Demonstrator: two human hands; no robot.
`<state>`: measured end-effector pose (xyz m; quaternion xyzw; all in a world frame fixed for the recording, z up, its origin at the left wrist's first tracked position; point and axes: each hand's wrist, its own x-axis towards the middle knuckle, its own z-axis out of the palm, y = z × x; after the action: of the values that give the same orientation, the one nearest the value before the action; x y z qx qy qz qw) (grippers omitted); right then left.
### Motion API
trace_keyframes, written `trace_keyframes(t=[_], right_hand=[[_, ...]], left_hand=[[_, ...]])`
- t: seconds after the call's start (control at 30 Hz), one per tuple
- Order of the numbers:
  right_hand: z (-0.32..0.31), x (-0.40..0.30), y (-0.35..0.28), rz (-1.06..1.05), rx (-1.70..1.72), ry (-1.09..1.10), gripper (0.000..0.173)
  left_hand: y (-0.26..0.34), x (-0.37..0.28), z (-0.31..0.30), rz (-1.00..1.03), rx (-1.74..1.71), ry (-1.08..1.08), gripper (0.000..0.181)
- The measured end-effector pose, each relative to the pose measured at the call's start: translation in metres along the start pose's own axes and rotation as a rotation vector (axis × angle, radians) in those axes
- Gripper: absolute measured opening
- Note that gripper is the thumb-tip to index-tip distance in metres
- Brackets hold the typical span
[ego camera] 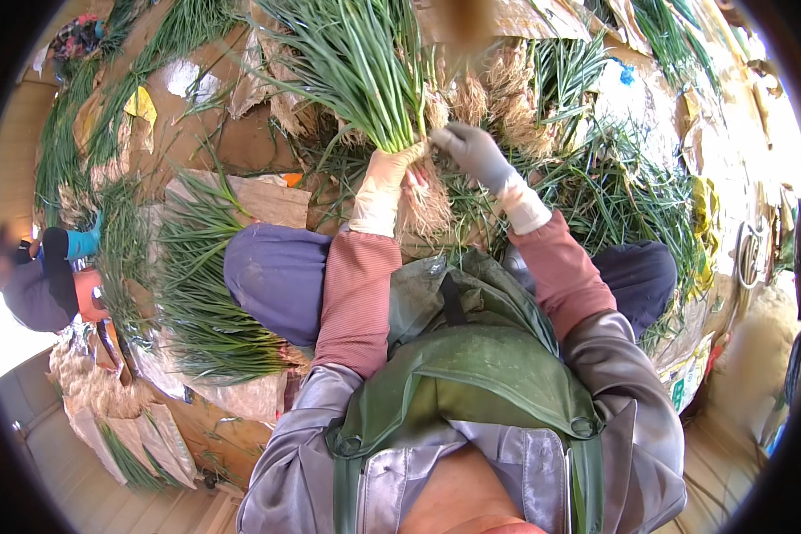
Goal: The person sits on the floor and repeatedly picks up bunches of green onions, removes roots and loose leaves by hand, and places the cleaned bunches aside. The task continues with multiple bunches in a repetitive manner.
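Observation:
My left hand (392, 170), in a pale glove, is closed around a bunch of green onions (380, 100). Long green leaves fan upward from it, and pinkish bulbs with pale, stringy roots (427, 203) hang below. Close by on the right is my right hand (474, 153), in a greyish glove, its fingertips near the base of the bunch's stalks. Whether those fingers pinch a leaf or stalk cannot be made out. Rooted onion bundles (514, 100) lie just beyond both hands.
Green onions (220, 314) lie piled beside my left knee, near a cardboard piece (274, 203). Loose leaves (614, 193) cover the ground at the right. A person (40, 280) sits at the far left; another person (77, 37) is at the upper left.

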<state>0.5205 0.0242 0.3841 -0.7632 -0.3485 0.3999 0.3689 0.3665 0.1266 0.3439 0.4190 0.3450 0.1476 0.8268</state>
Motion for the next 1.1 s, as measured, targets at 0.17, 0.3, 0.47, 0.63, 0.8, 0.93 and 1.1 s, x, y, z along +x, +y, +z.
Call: trace_keyframes(t=[0.17, 0.3, 0.47, 0.63, 0.8, 0.93, 1.1], right_hand=[[0.019, 0.035, 0.003, -0.349, -0.092, 0.391, 0.023], [0.040, 0.010, -0.018, -0.508, -0.289, 0.479, 0.019], [0.029, 0.009, -0.020, -0.247, 0.003, 0.401, 0.029], [0.022, 0.086, -0.043, -0.164, -0.526, 0.495, 0.060], [0.009, 0.153, -0.046, -0.065, -0.452, 0.206, 0.049], [-0.041, 0.117, -0.065, -0.127, -0.371, 0.614, 0.039], [-0.106, 0.045, -0.008, 0.056, -0.755, 0.893, 0.037]], left_hand=[[-0.006, -0.003, 0.004, -0.029, 0.018, -0.041, 0.021], [-0.012, -0.007, 0.002, -0.007, -0.044, 0.078, 0.023], [0.011, -0.023, 0.015, 0.164, -0.081, 0.047, 0.017], [0.017, -0.021, 0.015, 0.180, -0.304, 0.021, 0.017], [0.020, -0.013, 0.003, 0.205, -0.305, 0.005, 0.028], [0.036, -0.022, -0.017, 0.324, -0.471, -0.249, 0.022], [0.027, -0.014, -0.005, 0.133, -0.570, -0.312, 0.020]])
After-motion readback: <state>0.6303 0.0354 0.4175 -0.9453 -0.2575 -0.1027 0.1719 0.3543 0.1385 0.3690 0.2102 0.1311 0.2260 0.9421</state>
